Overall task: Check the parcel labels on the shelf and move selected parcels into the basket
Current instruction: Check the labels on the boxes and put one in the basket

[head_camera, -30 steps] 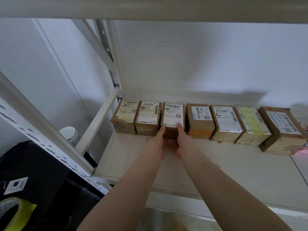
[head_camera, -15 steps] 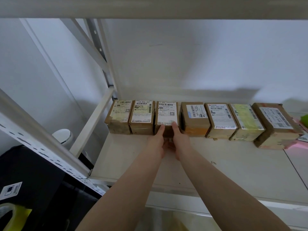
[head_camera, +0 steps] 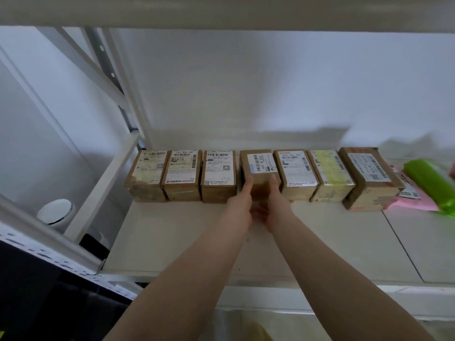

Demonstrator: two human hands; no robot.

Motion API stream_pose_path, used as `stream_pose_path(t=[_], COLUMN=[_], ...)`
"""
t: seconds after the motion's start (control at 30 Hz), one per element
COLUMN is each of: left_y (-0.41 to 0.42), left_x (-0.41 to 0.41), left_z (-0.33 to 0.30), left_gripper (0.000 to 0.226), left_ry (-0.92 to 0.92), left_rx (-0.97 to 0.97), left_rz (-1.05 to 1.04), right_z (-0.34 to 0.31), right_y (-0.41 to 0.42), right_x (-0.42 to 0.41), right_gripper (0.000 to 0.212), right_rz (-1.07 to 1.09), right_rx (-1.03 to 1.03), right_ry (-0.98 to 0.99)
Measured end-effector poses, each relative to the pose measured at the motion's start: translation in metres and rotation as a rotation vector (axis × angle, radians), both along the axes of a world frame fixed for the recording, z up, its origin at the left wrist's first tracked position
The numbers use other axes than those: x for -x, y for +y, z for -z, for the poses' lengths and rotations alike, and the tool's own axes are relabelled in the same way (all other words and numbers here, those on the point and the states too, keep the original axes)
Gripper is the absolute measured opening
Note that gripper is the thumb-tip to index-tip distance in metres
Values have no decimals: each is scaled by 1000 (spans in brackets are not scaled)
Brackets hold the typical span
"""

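Several brown cardboard parcels with white labels stand in a row at the back of a white shelf (head_camera: 320, 242). Both my hands are on the fourth parcel from the left (head_camera: 259, 166), which has a small label. My left hand (head_camera: 242, 205) holds its front left corner with the thumb on top. At the front right corner my right hand (head_camera: 274, 207) holds it the same way. The neighbouring parcels (head_camera: 219, 173) (head_camera: 296, 171) touch it on either side. No basket is plainly visible.
A green soft package (head_camera: 428, 180) lies on pink mailers (head_camera: 413, 203) at the row's right end. White shelf uprights and braces (head_camera: 108, 77) run along the left. A white round object (head_camera: 55, 212) sits below left. Another shelf board hangs overhead.
Both hands have left the third parcel from the left and moved right onto the fourth. The view has shifted right, which brings the green package into sight.
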State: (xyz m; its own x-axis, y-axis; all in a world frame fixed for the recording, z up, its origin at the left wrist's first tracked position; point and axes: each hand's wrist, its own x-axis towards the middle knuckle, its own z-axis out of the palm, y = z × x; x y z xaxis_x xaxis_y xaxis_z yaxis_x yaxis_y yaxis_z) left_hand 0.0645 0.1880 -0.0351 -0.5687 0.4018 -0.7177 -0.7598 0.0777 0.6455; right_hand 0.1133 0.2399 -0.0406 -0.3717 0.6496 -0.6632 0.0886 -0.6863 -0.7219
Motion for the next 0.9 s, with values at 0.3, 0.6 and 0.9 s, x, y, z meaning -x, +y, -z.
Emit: stream_pose_path(t=[0.3, 0.6, 0.9], left_y=[34, 26, 15], left_x=[2, -15, -45], left_z=[16, 38, 29], left_gripper=[84, 64, 35], left_ry=[-10, 37, 200], left_rx=[99, -52, -152], left_rz=[-75, -307, -454], right_z=[3, 8, 5], right_y=[17, 10, -1], right_x=[-2, -30, -49], right_gripper=[71, 28, 27], right_rz=[-73, -127, -132], right_rx=[45, -49, -150], right_ry=[-2, -18, 0])
